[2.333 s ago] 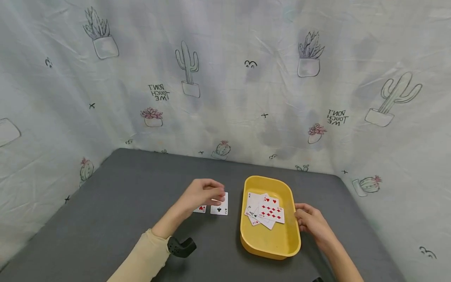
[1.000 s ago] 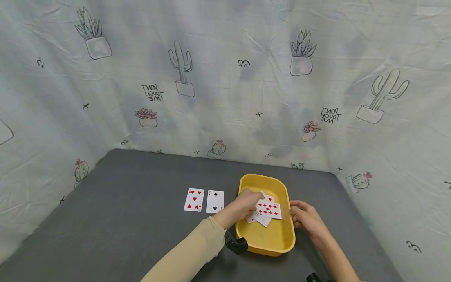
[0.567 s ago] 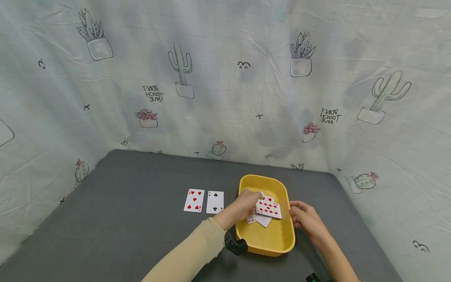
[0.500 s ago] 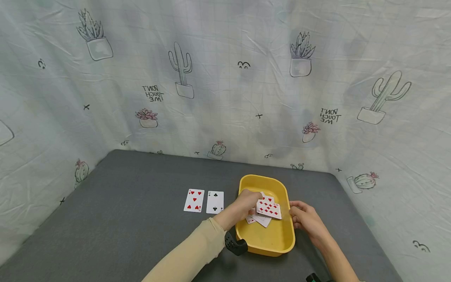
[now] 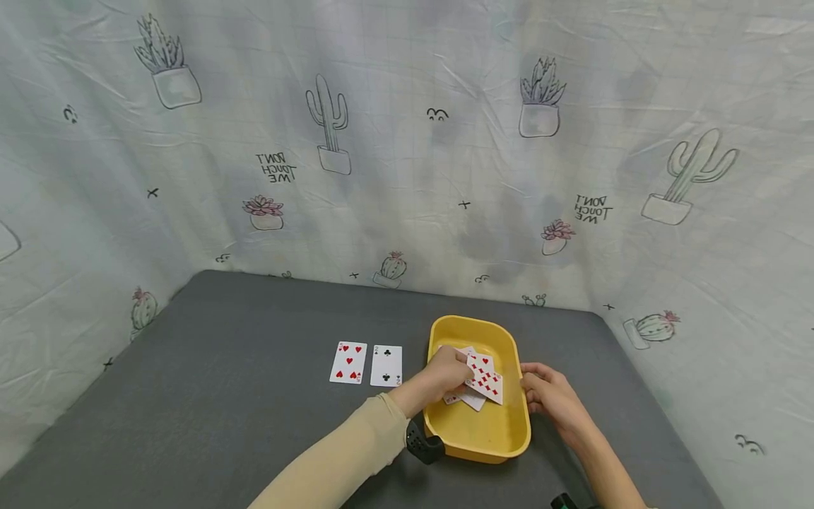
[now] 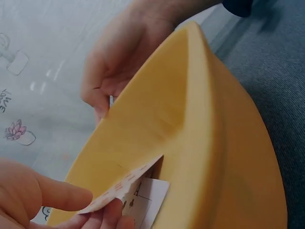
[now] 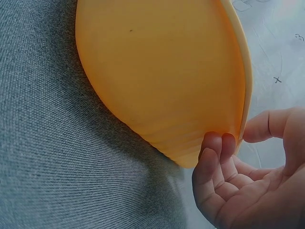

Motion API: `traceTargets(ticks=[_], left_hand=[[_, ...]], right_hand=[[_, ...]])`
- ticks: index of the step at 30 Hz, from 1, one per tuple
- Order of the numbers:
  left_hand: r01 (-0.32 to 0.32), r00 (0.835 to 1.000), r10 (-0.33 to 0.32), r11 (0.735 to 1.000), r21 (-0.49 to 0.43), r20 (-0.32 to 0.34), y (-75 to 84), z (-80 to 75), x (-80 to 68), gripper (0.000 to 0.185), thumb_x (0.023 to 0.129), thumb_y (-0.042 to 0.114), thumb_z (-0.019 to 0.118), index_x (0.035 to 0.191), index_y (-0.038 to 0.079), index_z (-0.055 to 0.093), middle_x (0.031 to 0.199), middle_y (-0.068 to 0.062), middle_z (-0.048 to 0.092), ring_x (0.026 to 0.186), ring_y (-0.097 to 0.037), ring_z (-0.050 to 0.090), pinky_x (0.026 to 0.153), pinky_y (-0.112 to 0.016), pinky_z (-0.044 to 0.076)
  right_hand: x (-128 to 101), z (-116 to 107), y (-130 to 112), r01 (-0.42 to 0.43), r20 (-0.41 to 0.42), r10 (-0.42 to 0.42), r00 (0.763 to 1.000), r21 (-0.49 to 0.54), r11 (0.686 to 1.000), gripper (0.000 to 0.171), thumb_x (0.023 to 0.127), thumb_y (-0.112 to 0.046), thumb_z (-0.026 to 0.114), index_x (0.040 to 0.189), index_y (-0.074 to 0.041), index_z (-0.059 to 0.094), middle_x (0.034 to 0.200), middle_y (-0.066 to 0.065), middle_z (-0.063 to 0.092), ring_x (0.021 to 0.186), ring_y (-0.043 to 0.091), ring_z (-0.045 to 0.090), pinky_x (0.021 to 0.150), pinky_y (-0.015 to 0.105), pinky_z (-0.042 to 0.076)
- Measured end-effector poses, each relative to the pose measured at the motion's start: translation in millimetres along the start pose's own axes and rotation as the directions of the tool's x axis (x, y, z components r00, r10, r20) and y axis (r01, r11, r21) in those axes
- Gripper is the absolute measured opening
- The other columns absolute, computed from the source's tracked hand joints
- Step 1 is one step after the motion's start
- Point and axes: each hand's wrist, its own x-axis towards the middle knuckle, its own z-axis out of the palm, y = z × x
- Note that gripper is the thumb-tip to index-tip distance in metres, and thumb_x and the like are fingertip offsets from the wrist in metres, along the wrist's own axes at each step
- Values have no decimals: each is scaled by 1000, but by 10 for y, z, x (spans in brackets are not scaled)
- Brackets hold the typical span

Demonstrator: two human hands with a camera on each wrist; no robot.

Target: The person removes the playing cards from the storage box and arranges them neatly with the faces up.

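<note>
A yellow tray (image 5: 478, 442) stands on the grey table and holds several face-up playing cards. My left hand (image 5: 463, 375) reaches into it and pinches a red diamonds card (image 5: 488, 382), whose edge is raised off the pile. In the left wrist view the left hand (image 6: 100, 202) holds that diamonds card (image 6: 125, 182) edge-on, with another card (image 6: 151, 194) lying beneath it. My right hand (image 5: 540, 390) holds the tray's right rim; its fingers (image 7: 217, 152) lie on the tray's outer wall (image 7: 162, 71) and the thumb sits beyond the rim.
Two cards lie face up side by side left of the tray: a hearts card (image 5: 348, 362) and a two of clubs (image 5: 386, 365). A printed cloth backdrop (image 5: 407, 141) closes in the table at the back and both sides.
My left hand left the two table cards, reached into the tray, and has tilted the diamonds card up off the pile. The right hand stays at the tray's rim.
</note>
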Motion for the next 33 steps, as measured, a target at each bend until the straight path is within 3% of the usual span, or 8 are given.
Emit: traceTargets(ticks=[2,6,13,18,22,27,33], left_hand=[[-12,1000,12,1000,-10,-2,-18,11,6,22,85,-11,61,107,-11,66,88,-11,65,76,-20,67,64,-32,56],[-19,999,19,1000,-8,-30,-41,20,15,33,80,-12,65,113,-12,62,90,-10,62,74,-20,65,59,-31,54],[-69,995,66,997,-36,-71,-64,14,0,28,75,-9,70,103,-6,64,84,-6,61,65,-14,59,54,-25,50],[-135,989,126,982,-131,-77,-8,-87,-50,24,79,-3,73,103,-2,67,83,-4,64,68,-16,63,64,-31,56],[-186,981,170,956,-226,-88,61,-315,-110,25,83,3,74,107,-1,67,90,-6,65,78,-16,65,73,-35,57],[-235,970,199,918,-319,-140,99,-720,-265,27,87,7,73,112,-1,68,96,-10,66,84,-20,66,77,-38,56],[-254,951,185,924,-286,-248,24,-1263,-438,30,88,11,74,115,0,68,99,-11,65,82,-20,64,72,-33,55]], right_hand=[[-6,2,1,-2,-2,2,1000,0,1000,38,94,-6,52,130,7,49,86,14,59,64,16,53,60,30,51],[-13,12,-9,2,-2,-2,1000,-5,1000,39,93,-6,52,130,8,49,85,13,58,64,16,52,60,30,51],[-9,9,-6,-6,1,6,1000,10,1000,40,91,-5,53,128,8,50,82,9,58,63,15,52,59,30,50],[-2,2,-13,0,5,0,1000,9,1000,39,92,-5,53,129,8,49,80,9,57,63,16,52,59,30,50],[12,5,-13,-6,0,6,1000,3,1000,40,92,-6,53,130,8,49,79,8,55,63,16,51,59,29,50],[9,6,-7,-24,1,24,1000,-1,1000,41,93,-6,53,131,8,48,78,9,55,62,15,51,57,29,49],[9,8,-24,-25,9,24,1000,9,1000,42,93,-6,52,132,9,46,79,10,56,61,15,51,57,30,49]])
